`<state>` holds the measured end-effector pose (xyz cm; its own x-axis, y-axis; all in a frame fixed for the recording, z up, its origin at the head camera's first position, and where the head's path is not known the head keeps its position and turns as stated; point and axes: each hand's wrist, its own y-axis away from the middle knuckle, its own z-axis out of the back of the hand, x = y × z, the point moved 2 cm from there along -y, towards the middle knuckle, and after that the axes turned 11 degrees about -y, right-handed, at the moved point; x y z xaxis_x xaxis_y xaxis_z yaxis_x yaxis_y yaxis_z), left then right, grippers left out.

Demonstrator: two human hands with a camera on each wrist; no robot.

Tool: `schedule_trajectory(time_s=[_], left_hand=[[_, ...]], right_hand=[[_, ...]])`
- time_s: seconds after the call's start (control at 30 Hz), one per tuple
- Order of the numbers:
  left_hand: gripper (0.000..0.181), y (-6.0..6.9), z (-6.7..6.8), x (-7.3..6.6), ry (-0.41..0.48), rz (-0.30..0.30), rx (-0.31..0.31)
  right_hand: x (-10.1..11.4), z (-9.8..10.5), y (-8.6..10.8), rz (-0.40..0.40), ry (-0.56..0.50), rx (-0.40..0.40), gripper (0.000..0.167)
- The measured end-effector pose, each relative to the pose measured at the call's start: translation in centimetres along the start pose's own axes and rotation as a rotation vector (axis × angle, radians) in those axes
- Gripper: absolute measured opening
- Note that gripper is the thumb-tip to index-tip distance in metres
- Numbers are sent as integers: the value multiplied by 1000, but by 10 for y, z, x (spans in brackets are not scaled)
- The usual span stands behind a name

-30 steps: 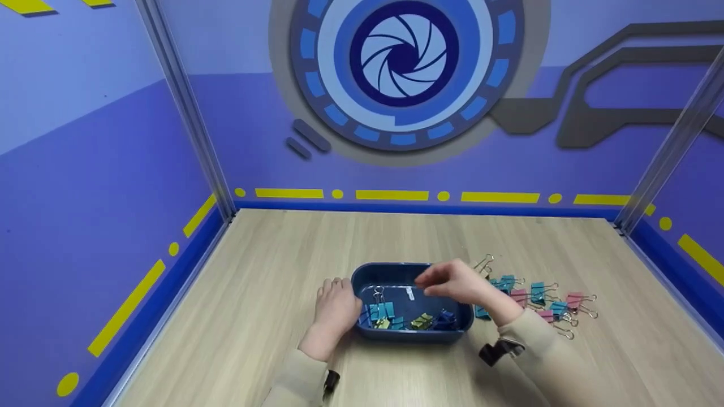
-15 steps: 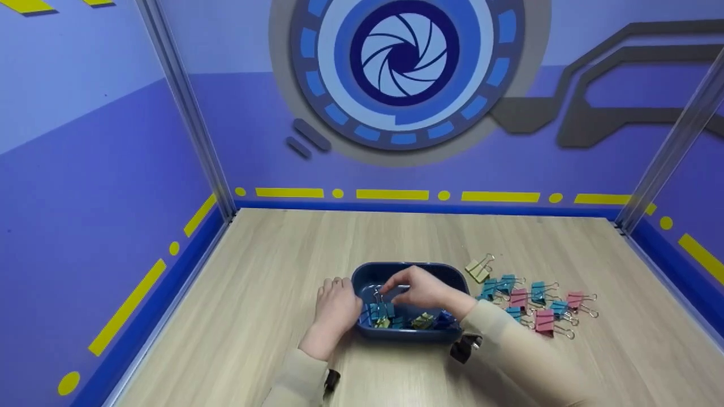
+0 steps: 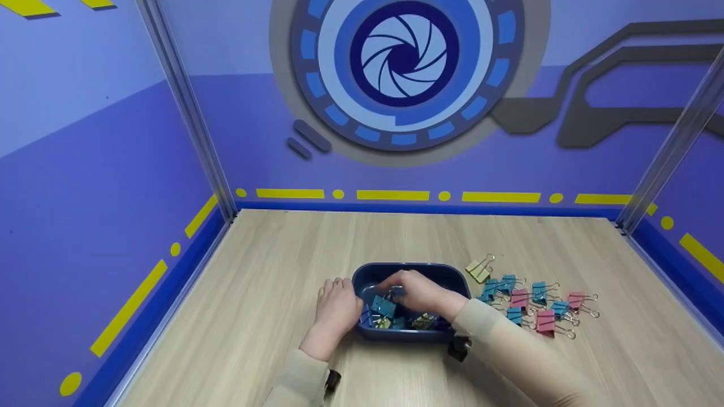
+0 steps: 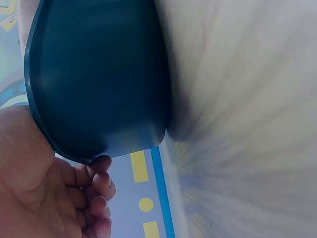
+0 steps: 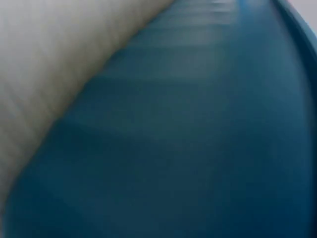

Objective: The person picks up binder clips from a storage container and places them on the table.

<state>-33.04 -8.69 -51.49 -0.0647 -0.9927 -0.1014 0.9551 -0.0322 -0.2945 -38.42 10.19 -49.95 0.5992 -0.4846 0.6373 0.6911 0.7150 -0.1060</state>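
Observation:
A dark blue box (image 3: pixel 410 336) stands on the table with several binder clips inside. My left hand (image 3: pixel 338 305) grips its left rim; in the left wrist view, the fingers (image 4: pixel 101 184) curl beside the box wall (image 4: pixel 99 74). Inside the box my right hand (image 3: pixel 421 291) pinches the wire handle of a teal binder clip (image 3: pixel 384 306), whose body is tilted. Yellow clips (image 3: pixel 422 321) lie along the box's near side, and dark blue ones are partly covered by the right wrist. Only the blurred box wall (image 5: pixel 173 148) fills the right wrist view, without the hand.
Right of the box lie loose binder clips: a yellow one (image 3: pixel 479 271) at the back, then several teal (image 3: pixel 539 292) and pink ones (image 3: pixel 545 322). Printed panels (image 3: pixel 317 169) wall the table (image 3: pixel 271 254) at the back and sides.
My right hand came in from the box's right side to the left part and took hold of the teal binder clip, which has tilted. My left hand stays on the rim.

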Motion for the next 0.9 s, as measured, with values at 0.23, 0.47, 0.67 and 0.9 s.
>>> schedule_trajectory(time_s=[0.23, 0.47, 0.67, 0.9], left_hand=[[30, 0, -1, 1, 12, -1, 1], [34, -1, -1, 2, 23, -2, 15], [32, 0, -1, 2, 32, -2, 8], [29, 0, -1, 1, 26, -8, 12]], right_hand=[[-15, 6, 6, -101, -69, -70, 29], [-19, 1, 2, -159, -159, -119, 27], [-14, -3, -2, -145, -169, -130, 22], [-16, -5, -3, -106, -123, -129, 14]])
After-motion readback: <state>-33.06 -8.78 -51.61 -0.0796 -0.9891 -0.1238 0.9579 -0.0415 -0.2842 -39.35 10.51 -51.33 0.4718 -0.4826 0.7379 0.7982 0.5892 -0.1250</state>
